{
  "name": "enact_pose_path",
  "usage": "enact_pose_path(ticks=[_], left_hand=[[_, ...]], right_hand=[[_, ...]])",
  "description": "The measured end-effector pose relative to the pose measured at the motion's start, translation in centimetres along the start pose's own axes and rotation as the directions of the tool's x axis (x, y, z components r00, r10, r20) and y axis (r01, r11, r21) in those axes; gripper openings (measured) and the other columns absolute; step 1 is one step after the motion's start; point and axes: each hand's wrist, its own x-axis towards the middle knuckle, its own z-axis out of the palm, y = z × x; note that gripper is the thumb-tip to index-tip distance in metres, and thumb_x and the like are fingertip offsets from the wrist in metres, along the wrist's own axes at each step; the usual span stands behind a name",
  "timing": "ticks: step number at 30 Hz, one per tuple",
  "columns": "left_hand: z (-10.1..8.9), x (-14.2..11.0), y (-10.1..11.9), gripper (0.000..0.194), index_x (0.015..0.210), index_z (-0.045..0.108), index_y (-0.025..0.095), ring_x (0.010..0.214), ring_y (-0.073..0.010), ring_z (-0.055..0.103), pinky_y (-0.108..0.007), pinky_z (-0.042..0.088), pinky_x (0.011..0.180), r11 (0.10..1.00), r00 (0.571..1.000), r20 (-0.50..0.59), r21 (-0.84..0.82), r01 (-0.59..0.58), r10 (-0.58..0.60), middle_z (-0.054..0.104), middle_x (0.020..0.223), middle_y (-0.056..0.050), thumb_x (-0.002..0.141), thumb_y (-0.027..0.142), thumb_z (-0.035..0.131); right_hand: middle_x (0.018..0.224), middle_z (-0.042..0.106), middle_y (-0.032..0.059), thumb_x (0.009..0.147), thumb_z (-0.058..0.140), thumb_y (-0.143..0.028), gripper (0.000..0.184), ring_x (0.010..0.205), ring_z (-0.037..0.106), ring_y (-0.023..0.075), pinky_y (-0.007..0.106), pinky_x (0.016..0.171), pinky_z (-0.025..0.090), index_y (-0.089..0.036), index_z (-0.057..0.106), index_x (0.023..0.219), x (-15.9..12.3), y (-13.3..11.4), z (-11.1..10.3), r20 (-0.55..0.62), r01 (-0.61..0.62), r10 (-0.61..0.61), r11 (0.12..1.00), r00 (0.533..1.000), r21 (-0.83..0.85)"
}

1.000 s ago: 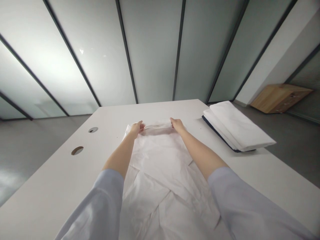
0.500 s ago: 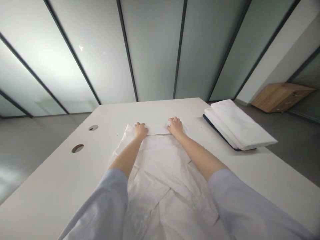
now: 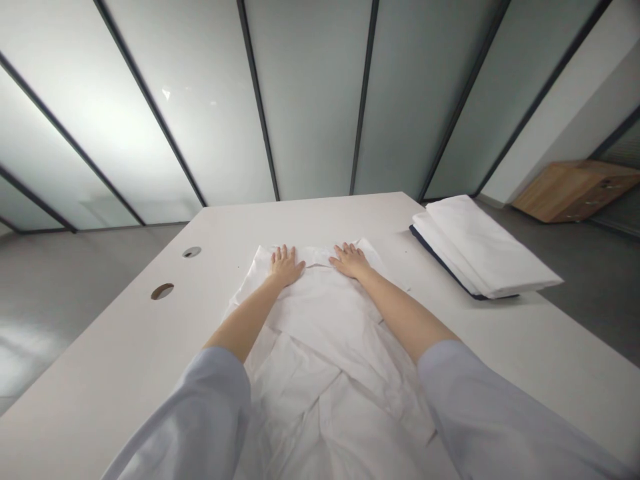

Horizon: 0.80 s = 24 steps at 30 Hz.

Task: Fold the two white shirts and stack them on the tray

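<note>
A white garment [image 3: 320,320], too plain to tell its exact kind, lies spread on the table in front of me, its far edge folded over in a narrow band. My left hand [image 3: 287,265] rests flat on the left part of that band, fingers spread. On the band's right part lies my right hand [image 3: 350,260], also flat with its fingers apart. Creases cross the nearer half of the cloth, and both forearms cover parts of its sides.
The white table [image 3: 125,360] has two round cable holes on its left. At the right edge, a stack of folded white cloth [image 3: 487,247] sits over something dark navy. Behind stands a frosted glass wall [image 3: 310,100]; a wooden cabinet [image 3: 565,190] stands at the far right.
Both hands have gone from curled fingers at the garment's far edge to lying flat with fingers spread. The left hand sits slightly nearer to me. The camera has shifted a little.
</note>
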Motion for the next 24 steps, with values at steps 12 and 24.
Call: enact_pose_path(ticks=[12,24], left_hand=[[0.5,-7.7,5.8,0.098,0.154,0.015,0.026,0.145,-0.0438,0.001,-0.074,0.008,0.105,0.993,0.976,0.184,-0.021,-0.113,0.115,0.004,0.161,-0.014,0.076,0.086,0.017],[-0.2,-0.4,4.5,0.056,0.133,0.048,0.020,0.134,-0.0316,0.037,-0.057,0.021,0.112,0.982,0.979,-0.070,0.008,-0.189,0.189,0.046,0.143,-0.013,0.093,0.055,0.034]], right_hand=[[0.157,0.025,0.0168,0.095,0.036,-0.050,0.061,0.142,0.026,0.0318,0.046,0.112,0.022,-0.015,0.036,0.146,-1.2,-0.7,-1.4,-0.199,0.054,-0.069,0.995,0.978,-0.080],[0.158,0.021,0.0161,0.091,0.028,-0.067,0.072,0.143,0.018,0.0407,0.064,0.108,0.016,-0.025,0.031,0.150,-10.9,-3.5,1.0,0.021,0.061,-0.061,0.998,0.998,-0.030]])
